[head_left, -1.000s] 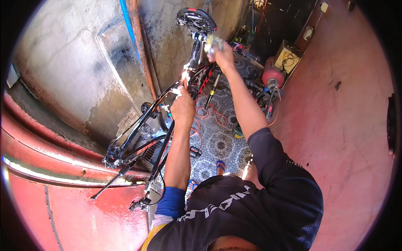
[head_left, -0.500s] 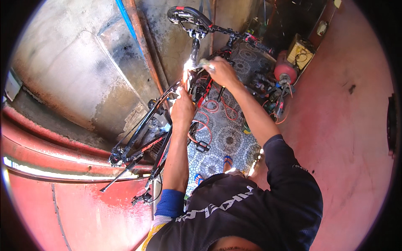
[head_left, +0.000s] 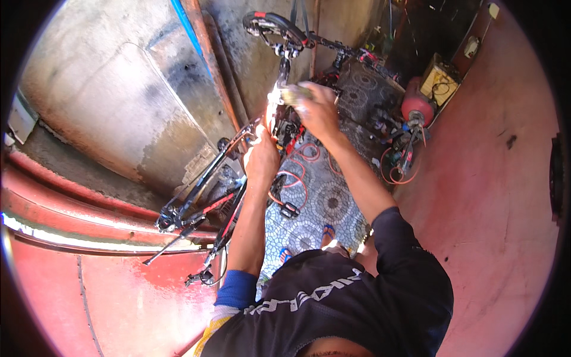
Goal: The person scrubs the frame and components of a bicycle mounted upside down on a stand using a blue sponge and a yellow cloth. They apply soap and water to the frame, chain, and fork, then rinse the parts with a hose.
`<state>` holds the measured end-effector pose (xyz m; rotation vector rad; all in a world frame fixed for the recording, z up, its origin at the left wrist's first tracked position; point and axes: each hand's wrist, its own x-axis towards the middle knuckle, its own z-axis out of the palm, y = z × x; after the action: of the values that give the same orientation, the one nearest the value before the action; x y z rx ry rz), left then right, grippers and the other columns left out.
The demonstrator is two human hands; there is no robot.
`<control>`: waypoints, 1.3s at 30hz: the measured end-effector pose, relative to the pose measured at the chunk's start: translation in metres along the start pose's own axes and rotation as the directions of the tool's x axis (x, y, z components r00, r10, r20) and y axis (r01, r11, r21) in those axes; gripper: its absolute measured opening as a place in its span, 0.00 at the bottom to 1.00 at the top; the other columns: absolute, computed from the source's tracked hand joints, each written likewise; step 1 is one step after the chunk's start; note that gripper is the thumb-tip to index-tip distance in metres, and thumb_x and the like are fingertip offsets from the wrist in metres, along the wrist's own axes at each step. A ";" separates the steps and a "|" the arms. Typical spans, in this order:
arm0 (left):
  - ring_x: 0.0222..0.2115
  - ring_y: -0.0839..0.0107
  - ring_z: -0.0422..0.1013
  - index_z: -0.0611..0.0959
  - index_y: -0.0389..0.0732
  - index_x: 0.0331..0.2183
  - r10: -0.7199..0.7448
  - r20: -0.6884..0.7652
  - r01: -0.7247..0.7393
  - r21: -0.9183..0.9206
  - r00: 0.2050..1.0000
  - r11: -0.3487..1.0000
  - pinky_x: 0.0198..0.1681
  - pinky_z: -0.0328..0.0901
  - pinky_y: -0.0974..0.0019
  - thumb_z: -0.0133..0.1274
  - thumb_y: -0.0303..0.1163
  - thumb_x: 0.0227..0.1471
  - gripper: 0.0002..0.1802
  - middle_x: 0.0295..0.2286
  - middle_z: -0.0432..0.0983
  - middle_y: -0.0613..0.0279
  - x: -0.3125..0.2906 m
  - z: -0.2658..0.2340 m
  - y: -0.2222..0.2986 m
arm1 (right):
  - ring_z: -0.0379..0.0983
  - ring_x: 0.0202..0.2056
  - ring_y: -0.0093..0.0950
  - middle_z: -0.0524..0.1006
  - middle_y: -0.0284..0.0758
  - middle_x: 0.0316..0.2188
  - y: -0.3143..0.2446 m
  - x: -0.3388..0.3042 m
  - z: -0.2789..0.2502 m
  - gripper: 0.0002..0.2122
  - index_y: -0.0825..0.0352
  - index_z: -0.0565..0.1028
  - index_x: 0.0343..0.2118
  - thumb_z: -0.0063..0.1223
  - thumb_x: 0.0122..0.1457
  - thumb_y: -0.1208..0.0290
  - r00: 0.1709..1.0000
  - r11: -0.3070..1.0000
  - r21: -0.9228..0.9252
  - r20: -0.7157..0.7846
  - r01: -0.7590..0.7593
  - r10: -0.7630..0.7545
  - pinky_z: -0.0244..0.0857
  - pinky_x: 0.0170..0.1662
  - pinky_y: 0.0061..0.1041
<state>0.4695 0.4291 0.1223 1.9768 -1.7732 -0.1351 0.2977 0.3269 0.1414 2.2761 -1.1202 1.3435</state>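
A bicycle frame (head_left: 202, 178) with black and red tubes hangs tilted at the left, its rear end toward me. My left hand (head_left: 262, 157) is closed around a tube near its front end, thumb pointing up along it. Just beyond, a sunlit part of the tube (head_left: 272, 110) glares white. My right hand (head_left: 319, 113) is closed on a small yellow-green pad-like thing (head_left: 295, 94), held against or right beside that bright part. Motion blurs the hand and the thing, so its exact kind is unclear. Past them, a dark curved part with red marks (head_left: 275, 28) tops the bicycle.
A stained wall (head_left: 107, 89) with a leaning rusty pipe (head_left: 214, 71) stands left. Orange hose (head_left: 306, 184) and a pedal (head_left: 289, 210) show over the patterned tile floor (head_left: 333, 205). At right are a red tank (head_left: 417, 108), a yellowish box (head_left: 441, 80) and a pink wall (head_left: 488, 208).
My right hand has shifted slightly along the tube with the yellow-green thing and is more blurred. My left hand keeps its grip. The whole view has moved a little.
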 end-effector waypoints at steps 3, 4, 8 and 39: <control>0.26 0.43 0.78 0.71 0.35 0.44 0.017 0.041 -0.016 -0.030 0.999 0.999 0.30 0.70 0.43 0.46 0.40 0.64 0.17 0.26 0.81 0.41 0.005 0.005 0.000 | 0.66 0.59 0.39 0.74 0.35 0.55 -0.017 0.002 0.026 0.16 0.58 0.80 0.49 0.57 0.56 0.71 0.931 0.955 -0.092 0.268 0.282 -0.249 0.59 0.61 0.41; 0.29 0.42 0.78 0.75 0.34 0.40 0.001 0.053 0.004 -0.099 0.999 0.995 0.32 0.71 0.43 0.46 0.41 0.64 0.17 0.28 0.81 0.39 0.007 0.004 0.001 | 0.64 0.62 0.39 0.73 0.36 0.57 -0.009 -0.005 0.030 0.14 0.60 0.80 0.48 0.53 0.58 0.72 0.914 0.950 -0.095 0.314 0.299 -0.256 0.57 0.65 0.41; 0.34 0.41 0.78 0.81 0.33 0.34 -0.089 0.115 0.104 -0.135 0.989 0.985 0.37 0.71 0.44 0.46 0.43 0.64 0.21 0.32 0.80 0.37 0.015 0.005 -0.011 | 0.61 0.66 0.33 0.71 0.35 0.61 0.014 -0.035 0.019 0.17 0.62 0.78 0.51 0.48 0.60 0.73 0.949 0.981 -0.012 0.258 0.192 -0.182 0.54 0.69 0.35; 0.25 0.41 0.76 0.76 0.33 0.35 -0.029 0.100 0.035 -0.053 0.995 0.998 0.29 0.68 0.45 0.45 0.42 0.66 0.19 0.23 0.77 0.38 0.021 0.007 -0.021 | 0.70 0.28 0.21 0.74 0.29 0.25 -0.014 0.076 0.076 0.18 0.65 0.75 0.32 0.45 0.69 0.54 0.514 0.044 0.761 0.393 -0.647 0.763 0.64 0.30 0.23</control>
<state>0.4896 0.4076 0.1122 1.9913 -1.7795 -0.2939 0.3762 0.2559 0.1662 1.9844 -2.0489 3.0370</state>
